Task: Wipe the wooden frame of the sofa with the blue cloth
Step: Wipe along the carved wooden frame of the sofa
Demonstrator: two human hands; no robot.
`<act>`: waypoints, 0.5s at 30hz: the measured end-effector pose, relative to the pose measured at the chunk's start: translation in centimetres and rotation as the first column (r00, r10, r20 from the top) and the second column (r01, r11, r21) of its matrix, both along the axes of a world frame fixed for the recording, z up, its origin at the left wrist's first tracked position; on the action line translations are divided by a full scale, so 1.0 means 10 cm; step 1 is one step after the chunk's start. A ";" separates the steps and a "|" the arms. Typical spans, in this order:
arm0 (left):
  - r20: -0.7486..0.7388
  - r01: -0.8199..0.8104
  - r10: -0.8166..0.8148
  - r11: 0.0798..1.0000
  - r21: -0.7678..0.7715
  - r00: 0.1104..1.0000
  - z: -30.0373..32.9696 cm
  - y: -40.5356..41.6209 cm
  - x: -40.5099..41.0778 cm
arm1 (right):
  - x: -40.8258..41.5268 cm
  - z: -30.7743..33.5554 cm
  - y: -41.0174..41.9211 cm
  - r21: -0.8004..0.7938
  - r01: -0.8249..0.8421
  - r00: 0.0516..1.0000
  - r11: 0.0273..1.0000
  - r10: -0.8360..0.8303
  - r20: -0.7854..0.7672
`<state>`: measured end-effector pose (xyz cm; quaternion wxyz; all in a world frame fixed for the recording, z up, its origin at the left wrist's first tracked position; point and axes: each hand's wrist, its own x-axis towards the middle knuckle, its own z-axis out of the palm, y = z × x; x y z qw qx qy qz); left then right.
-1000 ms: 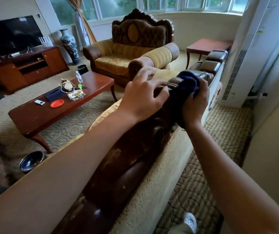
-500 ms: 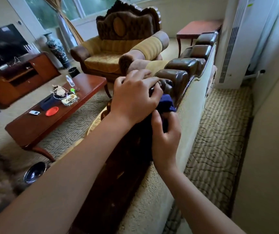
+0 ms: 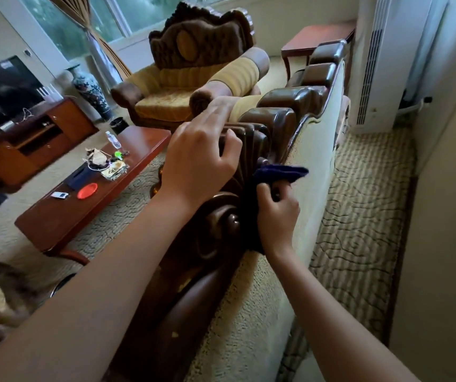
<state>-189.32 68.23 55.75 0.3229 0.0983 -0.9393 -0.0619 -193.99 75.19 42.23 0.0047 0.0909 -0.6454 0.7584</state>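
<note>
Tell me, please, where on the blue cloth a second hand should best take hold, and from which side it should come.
Probably the loose end of the blue cloth that sticks out above the right hand, reached from the carpet side. That hand grips the bunched middle against the wooden frame, and the left hand rests on the frame's other side.

I am in a home living room. Ahead of me stands an armchair with a carved wooden crest and yellow cushions, matching the carved wooden frame of the sofa in front of me. A low wooden coffee table sits on patterned carpet. To my left a television rests on a wooden cabinet, beside a blue-and-white floor vase. Curtained windows run along the far wall.
</note>
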 end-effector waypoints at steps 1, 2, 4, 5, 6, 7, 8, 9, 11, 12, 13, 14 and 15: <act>-0.007 0.001 -0.001 1.000 0.026 1.000 0.01 0.00 0.00 | 0.12 -0.02 0.04 0.007 -0.013 1.000 1.000 0.013 -0.002; -0.012 0.001 0.000 0.999 0.048 1.000 0.01 -0.01 0.00 | 0.22 0.02 0.08 0.010 -0.025 0.999 1.000 0.025 -0.024; -0.011 0.006 -0.005 0.997 0.079 1.000 0.00 -0.04 0.01 | 0.31 0.23 0.11 -0.004 -0.044 0.993 0.999 0.043 -0.112; -0.002 0.008 -0.008 0.996 0.092 1.000 0.00 -0.07 0.01 | 0.30 0.38 0.10 -0.028 -0.047 0.985 0.999 0.042 -0.169; 0.003 0.002 -0.003 0.994 0.110 1.000 -0.02 -0.10 0.01 | 0.28 0.55 0.07 -0.065 -0.047 0.972 0.997 0.031 -0.233; 0.001 -0.010 0.009 0.990 0.141 1.000 -0.03 -0.13 0.02 | 0.24 0.70 0.03 -0.099 -0.033 0.954 0.995 0.002 -0.301; -0.015 -0.025 0.029 0.980 0.199 0.999 -0.03 -0.16 0.03 | 0.21 0.84 -0.02 -0.119 -0.007 0.931 0.993 -0.037 -0.363; -0.040 -0.031 0.044 0.958 0.284 0.998 -0.01 -0.15 0.04 | 0.18 0.94 -0.06 -0.125 0.022 0.909 0.992 -0.072 -0.410; -0.081 -0.016 0.051 0.922 0.386 0.995 0.02 -0.13 0.04 | 0.13 1.00 -0.12 -0.113 0.061 0.891 0.992 -0.105 -0.442; -0.091 -0.003 0.042 0.921 0.390 0.995 0.03 -0.11 0.03 | 0.07 0.94 -0.13 -0.106 0.073 0.897 0.992 -0.112 -0.428; -0.094 0.010 0.028 0.923 0.384 0.995 0.03 -0.09 0.03 | 0.02 0.83 -0.12 -0.101 0.077 0.912 0.992 -0.111 -0.396; -0.094 0.026 0.011 0.924 0.382 0.996 0.01 -0.08 0.03 | -0.04 0.69 -0.11 -0.093 0.068 0.935 0.993 -0.096 -0.340; -0.088 0.032 0.002 0.921 0.387 0.996 0.01 -0.08 0.03 | -0.07 0.53 -0.09 -0.069 0.056 0.962 0.996 -0.072 -0.263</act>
